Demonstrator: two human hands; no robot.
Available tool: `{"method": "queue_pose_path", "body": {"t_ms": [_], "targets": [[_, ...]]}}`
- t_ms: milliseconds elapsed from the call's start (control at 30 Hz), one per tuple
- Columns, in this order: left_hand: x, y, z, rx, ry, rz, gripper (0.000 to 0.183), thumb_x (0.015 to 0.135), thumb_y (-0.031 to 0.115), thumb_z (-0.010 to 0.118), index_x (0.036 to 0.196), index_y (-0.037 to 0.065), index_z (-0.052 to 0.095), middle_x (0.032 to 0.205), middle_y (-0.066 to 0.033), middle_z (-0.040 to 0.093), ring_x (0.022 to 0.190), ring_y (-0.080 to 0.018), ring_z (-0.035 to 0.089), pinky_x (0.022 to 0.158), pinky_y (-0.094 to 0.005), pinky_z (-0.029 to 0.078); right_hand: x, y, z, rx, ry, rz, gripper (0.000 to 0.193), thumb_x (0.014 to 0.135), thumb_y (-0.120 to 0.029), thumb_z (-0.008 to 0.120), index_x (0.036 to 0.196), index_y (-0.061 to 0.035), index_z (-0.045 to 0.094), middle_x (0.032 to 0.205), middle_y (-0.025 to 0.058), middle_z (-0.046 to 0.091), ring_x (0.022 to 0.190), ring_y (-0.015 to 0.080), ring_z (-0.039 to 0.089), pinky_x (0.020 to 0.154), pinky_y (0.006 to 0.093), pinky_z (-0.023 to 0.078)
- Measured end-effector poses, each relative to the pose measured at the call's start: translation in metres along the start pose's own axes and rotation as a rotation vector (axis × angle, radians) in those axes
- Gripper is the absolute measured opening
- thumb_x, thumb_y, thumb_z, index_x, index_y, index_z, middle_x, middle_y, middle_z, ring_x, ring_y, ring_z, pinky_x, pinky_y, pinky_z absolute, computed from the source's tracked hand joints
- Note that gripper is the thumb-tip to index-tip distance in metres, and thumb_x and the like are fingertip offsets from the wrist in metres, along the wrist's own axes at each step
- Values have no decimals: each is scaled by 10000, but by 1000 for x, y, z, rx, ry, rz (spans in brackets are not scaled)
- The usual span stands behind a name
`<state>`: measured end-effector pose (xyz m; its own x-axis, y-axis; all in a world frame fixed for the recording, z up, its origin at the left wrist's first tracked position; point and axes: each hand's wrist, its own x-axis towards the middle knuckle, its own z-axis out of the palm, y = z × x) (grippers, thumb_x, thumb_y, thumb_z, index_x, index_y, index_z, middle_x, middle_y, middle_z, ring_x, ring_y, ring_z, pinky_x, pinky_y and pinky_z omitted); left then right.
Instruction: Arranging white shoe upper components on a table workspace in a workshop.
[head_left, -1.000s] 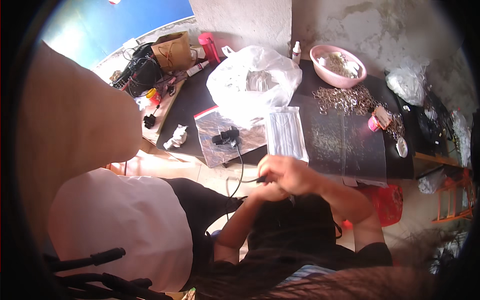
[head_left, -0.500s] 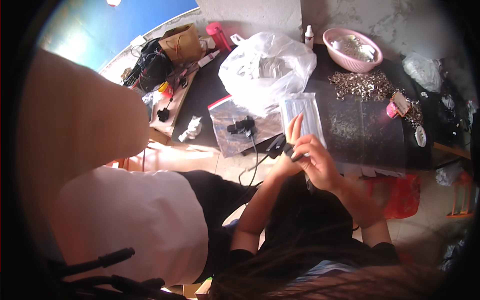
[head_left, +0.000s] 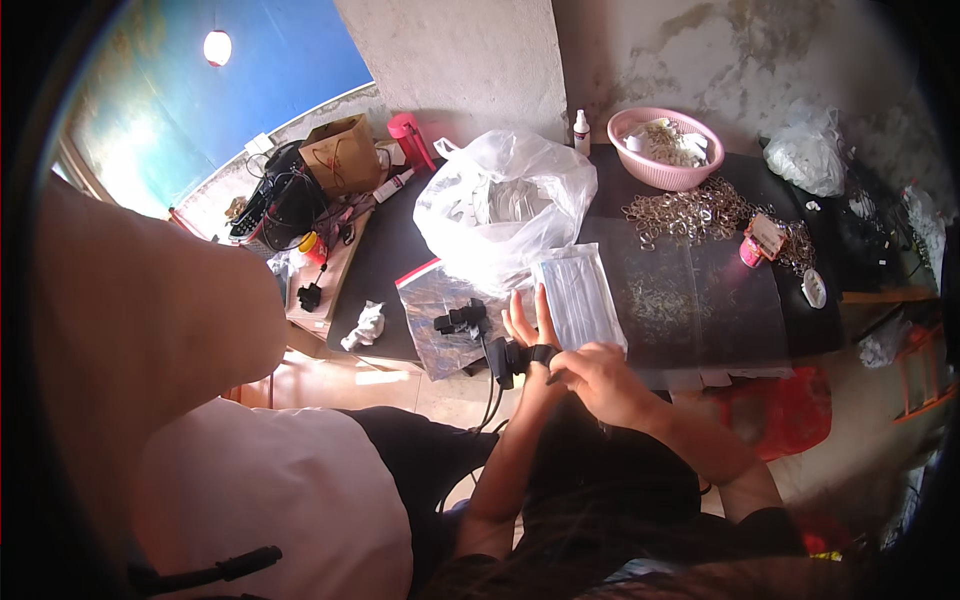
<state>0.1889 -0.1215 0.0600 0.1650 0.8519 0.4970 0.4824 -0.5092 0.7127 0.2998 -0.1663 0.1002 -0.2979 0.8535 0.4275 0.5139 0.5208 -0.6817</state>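
Note:
My left hand (head_left: 530,328) is raised at the table's near edge, its fingers stretched out and holding nothing. A small black device on a dark strap (head_left: 543,354) sits around its wrist, with a black cable hanging from it. My right hand (head_left: 600,375) is closed, pinching the strap at that wrist; its fingertips are partly hidden. Just beyond lies a clear packet of pale blue face masks (head_left: 580,300). To the left, a second black device (head_left: 460,318) with a cable rests on a zip bag (head_left: 425,342) with a red edge.
A white plastic bag (head_left: 510,195) stands mid-table. Farther right are a pink basket (head_left: 668,176), a heap of small metal rings (head_left: 690,212) and a pink container (head_left: 752,252). Another person's arm (head_left: 170,310) and white shirt (head_left: 280,490) fill the left side.
The view has tilted up, so the table sits lower. My right hand has moved from beside the left fingers down onto the wrist strap. My left fingers are spread wider.

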Motion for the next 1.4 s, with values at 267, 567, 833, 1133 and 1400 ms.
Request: {"method": "queue_pose_path", "body": {"t_ms": [267, 567, 833, 1133, 1400], "targets": [[4, -13, -1, 132, 73, 6, 944, 638, 159, 677, 1423, 109, 157, 1379, -285, 122, 1263, -466, 191, 1001, -521, 242, 4, 6, 20, -45, 170, -62, 212, 736, -54, 658, 912, -122, 560, 828, 87, 488, 746, 267, 519, 628, 356, 426], [-1, -16, -6, -39, -79, 15, 885, 669, 199, 674, 1412, 116, 198, 1401, -258, 78, 1275, -464, 132, 1005, -562, 200, 1, 16, 13, 6, -5, -81, 205, 731, -47, 645, 888, -144, 554, 772, 18, 512, 760, 228, 516, 721, 364, 368], [-3, -22, -5, 33, -32, -62, 927, 631, 268, 696, 1405, 98, 214, 1387, -252, 132, 1290, -428, 179, 1031, -495, 226, -11, 4, 25, -377, 242, -248, 226, 715, -83, 585, 931, -150, 590, 818, 27, 483, 810, 215, 486, 768, 356, 368], [3, -35, 19, 358, -434, -36, 690, 622, 217, 761, 1220, 70, 450, 1216, -187, 417, 1142, -364, 402, 889, -441, 412, -12, -16, 36, 6, 51, -232, 234, 730, -30, 576, 961, -65, 594, 756, 81, 508, 717, 246, 556, 645, 338, 455], [21, -31, 6, 40, -514, 196, 389, 721, 183, 676, 1070, 65, 552, 998, -114, 566, 878, -328, 580, 700, -398, 490, -7, 7, 20, 264, 46, -112, 209, 710, -4, 679, 899, -48, 603, 788, 76, 538, 743, 212, 563, 628, 307, 449]]}}
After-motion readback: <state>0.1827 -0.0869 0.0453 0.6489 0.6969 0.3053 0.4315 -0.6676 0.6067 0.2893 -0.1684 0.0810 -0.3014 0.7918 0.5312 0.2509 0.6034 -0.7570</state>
